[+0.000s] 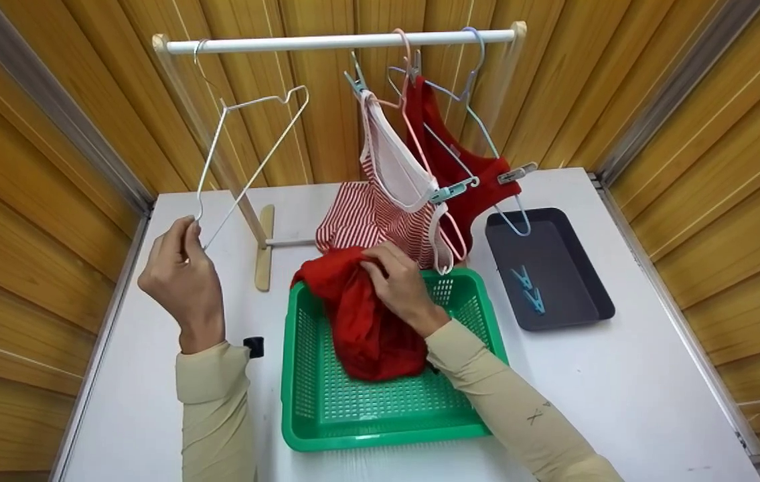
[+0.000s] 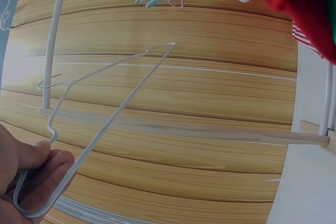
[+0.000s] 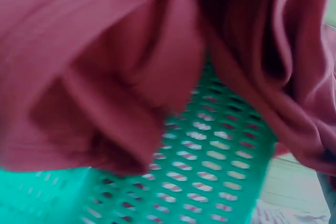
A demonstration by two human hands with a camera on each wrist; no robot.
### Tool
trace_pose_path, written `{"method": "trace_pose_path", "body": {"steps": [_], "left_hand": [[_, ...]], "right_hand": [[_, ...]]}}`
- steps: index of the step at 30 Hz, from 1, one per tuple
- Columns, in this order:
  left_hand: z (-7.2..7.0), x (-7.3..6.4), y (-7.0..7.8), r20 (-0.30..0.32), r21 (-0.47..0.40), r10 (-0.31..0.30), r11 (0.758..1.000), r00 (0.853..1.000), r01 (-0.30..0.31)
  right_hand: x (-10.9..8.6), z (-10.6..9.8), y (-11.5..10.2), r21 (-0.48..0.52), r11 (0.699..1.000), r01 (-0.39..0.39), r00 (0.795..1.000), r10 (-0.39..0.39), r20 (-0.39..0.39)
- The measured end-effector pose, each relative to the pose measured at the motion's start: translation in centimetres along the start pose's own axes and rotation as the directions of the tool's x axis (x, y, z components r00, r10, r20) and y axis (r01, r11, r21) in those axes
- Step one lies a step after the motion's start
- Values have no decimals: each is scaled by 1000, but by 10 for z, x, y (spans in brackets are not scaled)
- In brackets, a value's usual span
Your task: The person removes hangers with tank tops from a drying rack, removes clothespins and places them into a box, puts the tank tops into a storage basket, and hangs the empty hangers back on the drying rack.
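Note:
My left hand (image 1: 185, 278) pinches the lower corner of a white wire hanger (image 1: 246, 184), whose hook is over the rack's rail. In the left wrist view the thumb and fingers close round the hanger's (image 2: 118, 111) end loop. My right hand (image 1: 398, 280) pinches a red garment (image 1: 376, 335) by its upper part, over the green basket (image 1: 289, 402). The cloth drapes across the basket's far left rim and hangs down inside. In the right wrist view the red cloth (image 3: 115, 77) fills most of the picture, blurred, and the hand is hidden.
A rack with a white rail (image 1: 326, 43) stands behind. On its right side hang a striped garment (image 1: 386, 207) and a red top (image 1: 446, 140), clipped to hangers. A dark tray (image 1: 574, 294) with blue clothespins (image 1: 529, 291) lies to the right.

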State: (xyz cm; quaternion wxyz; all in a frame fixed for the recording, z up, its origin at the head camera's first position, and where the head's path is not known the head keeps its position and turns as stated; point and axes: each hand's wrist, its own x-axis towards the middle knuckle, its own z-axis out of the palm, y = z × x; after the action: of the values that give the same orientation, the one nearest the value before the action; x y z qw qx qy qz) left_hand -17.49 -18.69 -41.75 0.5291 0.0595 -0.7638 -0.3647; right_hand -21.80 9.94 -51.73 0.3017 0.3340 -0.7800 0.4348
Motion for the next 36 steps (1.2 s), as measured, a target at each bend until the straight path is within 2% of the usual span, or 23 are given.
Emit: {"method": "trace_pose_path", "body": {"steps": [4, 9, 14, 17, 20, 26, 36], "left_hand": [[0, -1, 1, 2, 1, -16, 1000, 1000, 16], [0, -2, 0, 8, 1, -31, 1000, 999, 31], [1, -3, -1, 15, -1, -40, 999, 999, 40], [1, -3, -1, 17, -6, -43, 999, 999, 44], [1, -3, -1, 20, -8, -52, 999, 998, 52], [1, -3, -2, 35, -7, -67, 998, 997, 67], [2, -2, -1, 54, -11, -87, 996, 995, 88]], "right_hand": [[9, -8, -15, 56, 998, 31, 994, -25, -107], [16, -22, -36, 120, 991, 58, 974, -29, -226], [14, -40, -52, 147, 985, 91, 957, -46, -285], [6, -49, -56, 145, 983, 113, 962, -72, -265], [-4, -55, -56, 142, 982, 126, 974, -95, -205], [-24, -57, -50, 175, 981, 87, 994, -72, -87], [-47, -72, -50, 193, 980, 48, 999, -50, 7]]}}
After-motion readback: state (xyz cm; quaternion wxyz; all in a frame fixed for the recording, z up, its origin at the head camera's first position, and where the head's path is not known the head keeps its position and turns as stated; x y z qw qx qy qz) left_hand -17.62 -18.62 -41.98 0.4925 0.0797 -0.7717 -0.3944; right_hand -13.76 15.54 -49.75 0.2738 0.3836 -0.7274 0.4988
